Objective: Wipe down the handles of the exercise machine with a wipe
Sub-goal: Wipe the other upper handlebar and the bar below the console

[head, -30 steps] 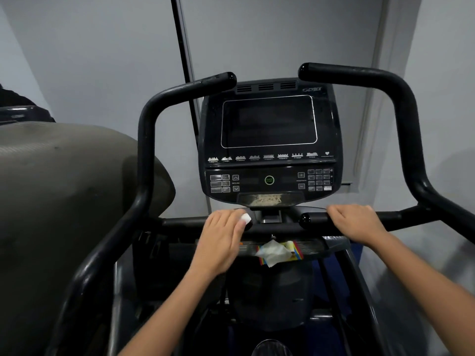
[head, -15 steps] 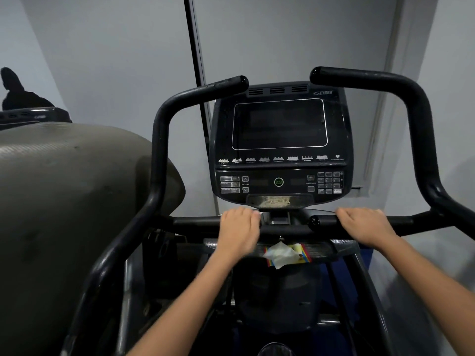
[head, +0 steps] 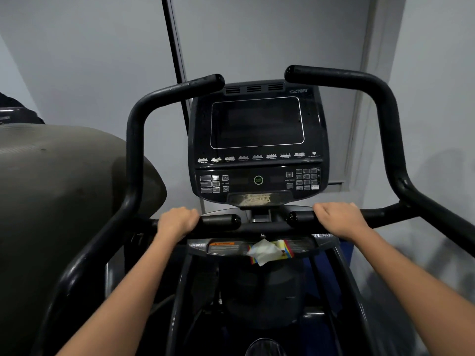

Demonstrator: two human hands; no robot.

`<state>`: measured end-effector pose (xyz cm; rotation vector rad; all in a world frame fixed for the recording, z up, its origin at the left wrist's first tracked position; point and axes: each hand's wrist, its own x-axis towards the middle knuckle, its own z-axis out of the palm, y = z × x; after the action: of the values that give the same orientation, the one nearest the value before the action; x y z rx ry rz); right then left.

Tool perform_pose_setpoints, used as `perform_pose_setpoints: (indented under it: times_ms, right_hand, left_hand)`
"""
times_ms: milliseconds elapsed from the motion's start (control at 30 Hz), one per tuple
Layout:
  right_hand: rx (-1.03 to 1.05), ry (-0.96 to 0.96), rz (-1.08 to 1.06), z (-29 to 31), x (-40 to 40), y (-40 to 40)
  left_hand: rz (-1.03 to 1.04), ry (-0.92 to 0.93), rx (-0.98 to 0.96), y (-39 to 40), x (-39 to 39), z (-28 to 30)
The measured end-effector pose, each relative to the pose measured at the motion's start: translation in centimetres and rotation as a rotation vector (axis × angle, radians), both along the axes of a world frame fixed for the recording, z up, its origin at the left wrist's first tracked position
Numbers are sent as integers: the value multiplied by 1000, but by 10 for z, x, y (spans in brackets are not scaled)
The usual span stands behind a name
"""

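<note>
A person's 2 hands grip the short inner handles of a black exercise machine, seen from a head-worn camera. The left hand [head: 177, 222], at 9 o'clock from the frame's middle, has its fingers curled over the left inner handle [head: 221, 222]; no wipe shows in it, and whether one sits under the palm cannot be told. The right hand [head: 339, 219], at 3 o'clock, is wrapped around the right inner handle [head: 299, 217]. Above them at 12 o'clock the dark console [head: 257, 140] blocks the wall behind, its screen unlit and its button rows below. 2 long curved handlebars rise on either side, the left handlebar [head: 136, 140] and the right handlebar [head: 388, 119], their ends pointing inward over the console's top corners. At 6 o'clock from the console a shallow tray [head: 200, 246] carries a warning label, and in it lies a crumpled white wipe [head: 264, 251] on top of a colourful packet [head: 285, 249]. At 9 o'clock a large grey rounded housing [head: 64, 201] fills the left edge, beside the left handlebar.
</note>
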<state>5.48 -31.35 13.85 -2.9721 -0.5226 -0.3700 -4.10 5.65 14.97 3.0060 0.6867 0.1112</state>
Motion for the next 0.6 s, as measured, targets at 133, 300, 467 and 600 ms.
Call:
perform_pose_setpoints:
  times_ms: [133,300,467,600]
  right_hand:
    - [0,14,-9,0,0,1]
    - [11,-26,11,-2,-2,-3]
    - [-9,-53,11,-2,-2,-2]
    - [-20,-20,-7,-3,1,0]
  left_hand:
    - [-210,-330,67,-77,-3,-12]
    - [-524,-635,34,-70,-37,-39]
    - [-259,-461,178,13,-48,-28]
    - [8,-229,3,6,-20,-8]
